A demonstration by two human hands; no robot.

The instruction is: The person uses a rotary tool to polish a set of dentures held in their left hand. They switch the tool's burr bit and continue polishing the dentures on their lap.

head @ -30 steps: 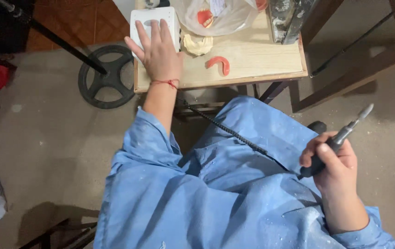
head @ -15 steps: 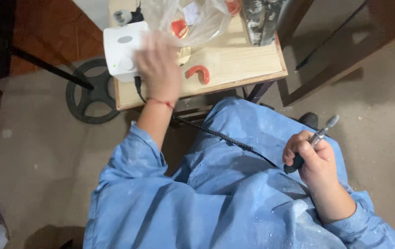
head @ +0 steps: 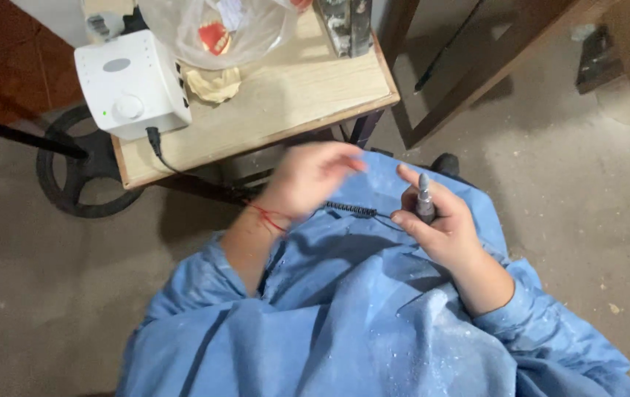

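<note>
Wooden table (head: 307, 95) edge above the lap, bare floor (head: 594, 191) around.
Right hand (head: 443, 224) grips a grey handpiece (head: 424, 197); left hand (head: 307, 180) blurred, fingers loosely open.

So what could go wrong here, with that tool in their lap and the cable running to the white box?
The black cable lies across the blue gown between both hands, so a tug might snag it or pull the white control box, which sits near the edge of the small wooden table. The left hand is blurred in motion close to the grey handpiece in the right hand, so it could brush its tip.
</note>
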